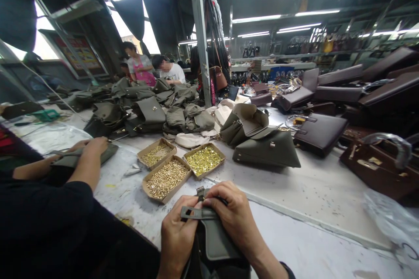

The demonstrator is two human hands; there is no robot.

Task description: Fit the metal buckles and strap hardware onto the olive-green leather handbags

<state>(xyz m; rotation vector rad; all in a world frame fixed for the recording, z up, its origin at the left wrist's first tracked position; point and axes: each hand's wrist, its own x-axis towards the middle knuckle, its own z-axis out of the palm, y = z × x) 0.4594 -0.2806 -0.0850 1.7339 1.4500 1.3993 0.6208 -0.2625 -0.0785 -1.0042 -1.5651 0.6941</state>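
A dark olive handbag (222, 242) is between my hands at the bottom centre, close to my body. My left hand (178, 231) grips its left side near a strap end (190, 212) that has a slot in it. With fingers pinched at the top edge, my right hand (231, 209) holds the bag beside a small metal fitting (200, 191). Whatever lies under the fingertips is hidden. Just beyond my hands stand cardboard trays of small gold metal pieces: one tray (144, 185) nearest, another (223, 157) to its right, and a third (139, 155) behind.
At the left a co-worker's hands (93, 152) work on another olive piece. Olive handbags (268, 150) and a heap of olive bag parts (147, 115) lie behind the trays. Dark brown bags (322, 133) crowd the right side, with clear plastic (393, 213) at the edge. A post (201, 35) rises mid-table.
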